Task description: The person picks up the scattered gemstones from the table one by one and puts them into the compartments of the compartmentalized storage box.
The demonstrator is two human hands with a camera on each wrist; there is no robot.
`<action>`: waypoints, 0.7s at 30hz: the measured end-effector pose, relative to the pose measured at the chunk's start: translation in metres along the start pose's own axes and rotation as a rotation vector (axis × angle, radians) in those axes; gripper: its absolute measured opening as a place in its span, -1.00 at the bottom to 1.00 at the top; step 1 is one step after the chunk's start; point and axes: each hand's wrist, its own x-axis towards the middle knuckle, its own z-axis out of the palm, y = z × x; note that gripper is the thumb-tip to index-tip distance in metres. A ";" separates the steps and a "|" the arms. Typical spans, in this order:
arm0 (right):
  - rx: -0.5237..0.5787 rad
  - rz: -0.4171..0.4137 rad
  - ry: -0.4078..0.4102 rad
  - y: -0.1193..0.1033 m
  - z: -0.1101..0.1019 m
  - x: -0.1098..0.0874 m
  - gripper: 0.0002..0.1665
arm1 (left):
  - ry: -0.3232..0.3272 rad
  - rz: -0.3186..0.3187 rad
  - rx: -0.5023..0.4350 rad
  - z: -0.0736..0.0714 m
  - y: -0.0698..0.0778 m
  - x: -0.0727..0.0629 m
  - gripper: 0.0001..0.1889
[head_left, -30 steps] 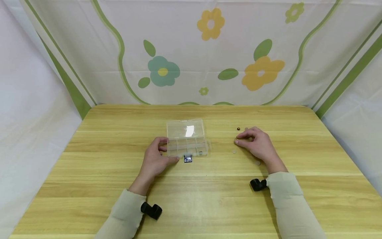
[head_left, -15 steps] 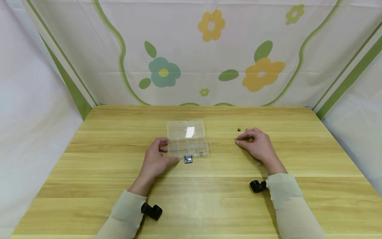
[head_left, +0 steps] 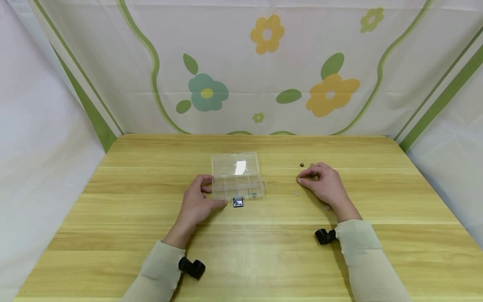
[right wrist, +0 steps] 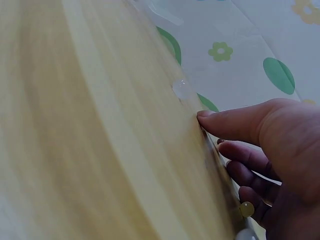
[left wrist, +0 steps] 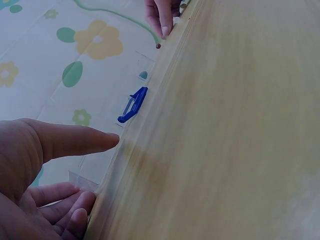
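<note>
A clear plastic compartment box (head_left: 237, 186) stands on the table with its lid raised at the back. A blue latch (head_left: 238, 202) hangs at its front, and a small teal piece (head_left: 254, 194) lies in the front right compartment. My left hand (head_left: 197, 201) holds the box's left end, thumb at the front edge and fingers at the side. Right of the box, my right hand (head_left: 325, 184) pinches a tiny pale bead (head_left: 297, 178) at the tabletop; the fingertips mostly hide it. A clear bead (right wrist: 181, 89) lies near the thumb, and a yellowish bead (right wrist: 246, 209) by the curled fingers.
Behind the right hand sit a dark brown bead (head_left: 302, 165) and a pale bead (head_left: 312, 165). Another clear bead (head_left: 326, 207) rests beside the right wrist. The wooden table (head_left: 241, 260) ends at a flowered curtain (head_left: 234, 63) at the back.
Both hands keep almost the same places. The right fingertips have closed in a little over the pale bead, which shows less now. The box stays where it was.
</note>
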 end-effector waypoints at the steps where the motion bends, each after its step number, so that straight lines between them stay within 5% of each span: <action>1: -0.001 -0.001 0.001 0.000 0.000 0.000 -0.79 | 0.001 0.001 0.001 0.000 0.000 0.000 -0.19; 21: 0.008 0.004 0.010 -0.002 0.001 0.000 -0.80 | 0.008 0.019 0.019 0.000 0.000 -0.001 -0.19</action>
